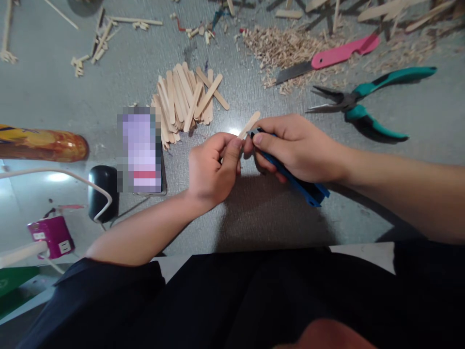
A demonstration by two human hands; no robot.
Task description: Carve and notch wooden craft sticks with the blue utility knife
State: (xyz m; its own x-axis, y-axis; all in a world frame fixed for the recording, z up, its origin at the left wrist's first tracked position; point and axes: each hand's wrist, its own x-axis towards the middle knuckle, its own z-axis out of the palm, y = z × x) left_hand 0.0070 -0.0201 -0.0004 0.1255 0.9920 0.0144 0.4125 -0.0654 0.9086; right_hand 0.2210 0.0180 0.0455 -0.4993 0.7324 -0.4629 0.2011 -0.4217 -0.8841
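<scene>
Between the thumb and fingers of my left hand (217, 164) is a wooden craft stick (251, 123), its free end pointing up and to the right. My right hand (298, 145) is wrapped round a blue utility knife (290, 177). The knife's metal tip lies against or right beside the stick, close to my left fingertips; exact contact cannot be made out. Just beyond my left hand, a loose pile of craft sticks (183, 97) lies on the grey table (247, 213).
Past my right hand lie open needle-nose pliers (350, 101) and a pink-handled blade (345, 52) on wood shavings (279, 46). To the left are a phone (143, 145), a black mouse-shaped object (102, 191) under a white cable, a bottle (43, 143) and a purple power adapter (54, 236).
</scene>
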